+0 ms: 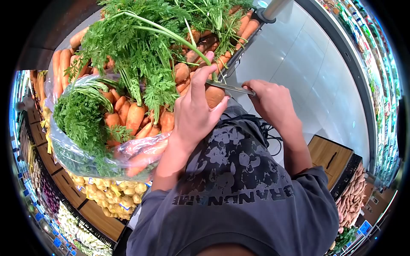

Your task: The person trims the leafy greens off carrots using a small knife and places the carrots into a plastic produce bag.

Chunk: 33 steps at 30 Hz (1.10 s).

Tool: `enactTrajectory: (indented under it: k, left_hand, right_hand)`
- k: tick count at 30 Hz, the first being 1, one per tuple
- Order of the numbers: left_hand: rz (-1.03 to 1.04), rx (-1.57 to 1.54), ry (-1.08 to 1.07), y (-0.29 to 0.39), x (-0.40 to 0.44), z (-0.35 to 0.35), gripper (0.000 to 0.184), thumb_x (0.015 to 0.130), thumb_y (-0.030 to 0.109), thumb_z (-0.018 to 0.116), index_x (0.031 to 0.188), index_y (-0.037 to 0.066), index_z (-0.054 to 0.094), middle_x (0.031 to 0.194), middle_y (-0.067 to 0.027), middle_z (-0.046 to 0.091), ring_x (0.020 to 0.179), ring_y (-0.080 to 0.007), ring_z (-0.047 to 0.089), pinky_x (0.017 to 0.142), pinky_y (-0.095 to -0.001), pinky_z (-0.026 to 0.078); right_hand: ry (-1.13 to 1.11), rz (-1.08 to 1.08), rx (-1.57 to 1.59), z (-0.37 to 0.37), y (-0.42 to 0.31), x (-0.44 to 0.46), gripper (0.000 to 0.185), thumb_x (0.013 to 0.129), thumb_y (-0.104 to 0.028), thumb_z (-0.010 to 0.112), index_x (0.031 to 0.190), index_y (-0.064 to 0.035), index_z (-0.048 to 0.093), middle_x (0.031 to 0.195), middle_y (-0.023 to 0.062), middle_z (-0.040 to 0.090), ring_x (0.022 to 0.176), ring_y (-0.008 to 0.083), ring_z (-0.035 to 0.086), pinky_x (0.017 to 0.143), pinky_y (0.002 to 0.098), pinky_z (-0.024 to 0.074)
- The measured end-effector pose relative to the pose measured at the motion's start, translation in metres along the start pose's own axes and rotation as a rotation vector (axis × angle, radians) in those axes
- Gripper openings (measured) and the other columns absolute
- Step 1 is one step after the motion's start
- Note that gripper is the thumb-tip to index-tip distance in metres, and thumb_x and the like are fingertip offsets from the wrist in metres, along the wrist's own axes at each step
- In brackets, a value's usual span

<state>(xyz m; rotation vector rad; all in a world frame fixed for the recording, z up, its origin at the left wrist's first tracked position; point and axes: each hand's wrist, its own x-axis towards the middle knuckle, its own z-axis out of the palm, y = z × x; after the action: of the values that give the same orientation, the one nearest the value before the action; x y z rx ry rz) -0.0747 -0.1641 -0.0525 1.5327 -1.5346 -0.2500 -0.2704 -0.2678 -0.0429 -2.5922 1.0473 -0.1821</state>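
My left hand (197,106) is closed around the top end of a carrot (214,96), its thumb and fingers on either side. A long green stalk runs up and left from the carrot's crown. In my right hand (271,100) is a knife (232,88), gripped by its handle, which my fingers mostly hide. The blade lies across the carrot's top where the stalk joins it. Whether it has cut in, I cannot tell. Just left of my left hand, leafy carrot tops (128,51) spread over a heap of carrots (136,117).
A clear plastic bag (81,164) with carrots and greens lies at the left. Bagged potatoes (113,194) sit below it. A metal post (273,10) rises at the display's far corner. Wooden crates (329,158) and reddish root vegetables (352,198) stand at the right, beside the tiled floor (299,55).
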Motion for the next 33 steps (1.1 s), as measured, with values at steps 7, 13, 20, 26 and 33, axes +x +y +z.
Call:
enactTrajectory:
  k: [7,13,20,26,33]
  left_hand:
    - [-0.082,0.073,-0.049,-0.002,-0.001,0.001,0.075,0.077,0.008,0.081,0.14,0.008,0.04,0.15,-0.0148,0.052,0.12,-0.0356,0.063,0.085,-0.0405,0.058]
    - [-0.033,-0.005,-0.067,0.014,0.004,0.009,0.067,0.079,0.013,0.081,0.138,0.009,0.047,0.124,-0.016,0.066,0.11,-0.0378,0.067,0.085,-0.0433,0.056]
    - [-0.017,0.027,-0.059,0.014,0.017,0.011,0.07,0.078,0.009,0.079,0.139,0.008,0.046,0.141,-0.014,0.059,0.117,-0.0359,0.065,0.09,-0.0401,0.056]
    - [-0.056,0.108,-0.037,0.0,0.016,0.012,0.074,0.078,0.011,0.079,0.142,0.01,0.042,0.144,-0.0153,0.057,0.117,-0.0393,0.063,0.09,-0.0455,0.055]
    - [-0.317,0.166,-0.031,-0.009,0.005,0.018,0.075,0.08,0.018,0.079,0.143,0.005,0.041,0.132,-0.0253,0.059,0.117,-0.0456,0.061,0.093,-0.0499,0.053]
  right_hand:
    - [-0.015,0.008,0.006,0.006,0.002,0.003,0.011,0.093,-0.016,0.064,0.101,-0.011,0.069,0.088,0.0124,0.072,0.075,0.0363,0.069,0.063,0.0456,0.0537]
    - [-0.052,0.142,-0.154,0.032,0.027,0.011,0.012,0.092,-0.018,0.062,0.092,-0.0068,0.066,0.073,0.0178,0.069,0.069,0.0391,0.07,0.061,0.0498,0.055]
    - [-0.114,0.242,0.008,0.018,0.04,0.02,0.025,0.098,-0.028,0.062,0.103,-0.0072,0.074,0.083,0.0189,0.072,0.081,0.0404,0.069,0.071,0.0479,0.0547]
    - [0.01,0.285,0.399,0.038,0.061,0.027,0.027,0.094,-0.027,0.066,0.113,-0.009,0.074,0.092,0.0192,0.073,0.089,0.0387,0.07,0.081,0.0429,0.0554]
    - [0.289,-0.138,0.984,0.039,0.002,0.086,0.047,0.088,-0.021,0.079,0.13,-0.0047,0.065,0.128,0.0123,0.065,0.118,0.0221,0.062,0.1,0.0336,0.0472]
